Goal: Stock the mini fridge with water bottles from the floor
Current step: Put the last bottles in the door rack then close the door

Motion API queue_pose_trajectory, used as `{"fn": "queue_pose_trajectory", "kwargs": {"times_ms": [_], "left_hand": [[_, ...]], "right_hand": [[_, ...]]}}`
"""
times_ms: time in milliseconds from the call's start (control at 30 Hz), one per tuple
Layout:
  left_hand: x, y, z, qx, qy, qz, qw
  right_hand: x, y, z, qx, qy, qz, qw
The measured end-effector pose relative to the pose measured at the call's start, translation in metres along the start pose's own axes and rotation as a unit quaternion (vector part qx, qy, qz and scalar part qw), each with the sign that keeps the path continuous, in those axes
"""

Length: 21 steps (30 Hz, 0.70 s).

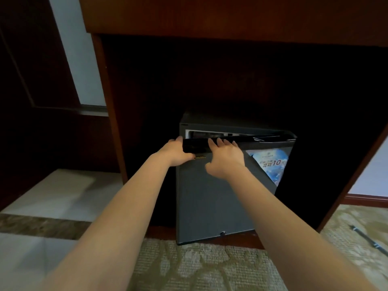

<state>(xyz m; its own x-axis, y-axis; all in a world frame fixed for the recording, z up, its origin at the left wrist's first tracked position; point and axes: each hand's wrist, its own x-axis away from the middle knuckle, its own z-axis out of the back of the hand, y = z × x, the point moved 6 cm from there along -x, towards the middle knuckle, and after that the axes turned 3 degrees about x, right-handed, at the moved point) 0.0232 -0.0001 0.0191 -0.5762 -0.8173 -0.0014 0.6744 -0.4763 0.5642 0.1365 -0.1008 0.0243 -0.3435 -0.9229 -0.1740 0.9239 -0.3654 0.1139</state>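
Observation:
A grey mini fridge (pixel 212 198) stands in a dark wooden alcove, its door a little ajar at the left so a pale strip of the interior shows along the top. My left hand (pixel 175 153) grips the door's black top edge at its left corner, fingers curled over it. My right hand (pixel 225 157) rests on the same top edge further right, fingers hooked over it. A blue sticker (pixel 270 164) with "10" sits on the door's upper right. No water bottles are in view.
A wooden cabinet frame (pixel 109 114) borders the alcove on the left. Patterned beige carpet (pixel 199 267) covers the floor in front. A pale stone slab (pixel 56 194) lies at left. A dark pen (pixel 366 238) lies on the carpet at far right.

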Motion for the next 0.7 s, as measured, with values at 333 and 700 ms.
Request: {"fn": "queue_pose_trajectory", "kwargs": {"times_ms": [333, 700], "left_hand": [[-0.068, -0.010, -0.003, -0.046, 0.058, 0.019, 0.997], [-0.089, -0.014, -0.008, -0.014, 0.013, 0.012, 1.000]], "right_hand": [[-0.050, -0.009, -0.029, 0.095, 0.018, -0.021, 0.995], [-0.069, -0.006, -0.029, 0.059, 0.014, -0.040, 0.997]]}}
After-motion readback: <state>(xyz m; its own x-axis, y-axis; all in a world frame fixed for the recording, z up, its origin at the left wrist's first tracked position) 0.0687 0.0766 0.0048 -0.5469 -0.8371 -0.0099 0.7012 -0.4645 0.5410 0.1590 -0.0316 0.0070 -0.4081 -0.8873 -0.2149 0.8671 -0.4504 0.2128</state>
